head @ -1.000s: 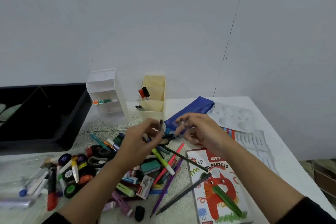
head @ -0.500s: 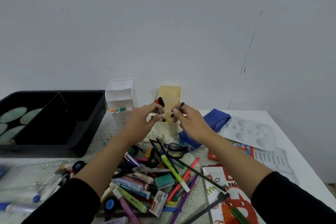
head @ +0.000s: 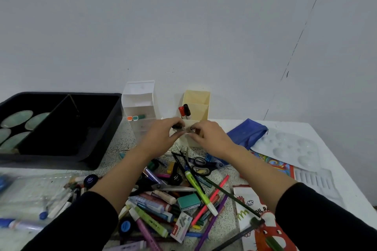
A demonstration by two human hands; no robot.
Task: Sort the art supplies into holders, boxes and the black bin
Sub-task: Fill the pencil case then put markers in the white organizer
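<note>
Left hand [head: 161, 137]: fingers curled, pinching the small dark bits [head: 177, 127] right in front of the cream holder [head: 196, 101].
Right hand [head: 210, 138]: same deal, pinching the bits from the other side, with its fingertips almost meeting the left's.
Small dark bits: too blurry to say what they are, held just in front of the holder's lowest pocket.
Cream holder: upright by the wall, with a red and a black marker [head: 184, 111] standing in one pocket.
White holder [head: 139, 100]: just left of the cream one.
Black bin [head: 51, 158]: further left.
Loose pile [head: 173, 199]: markers, pencils and scissors [head: 201, 166], on the near side of the cream holder.
Blue pouch [head: 247, 131]: just right of it.
</note>
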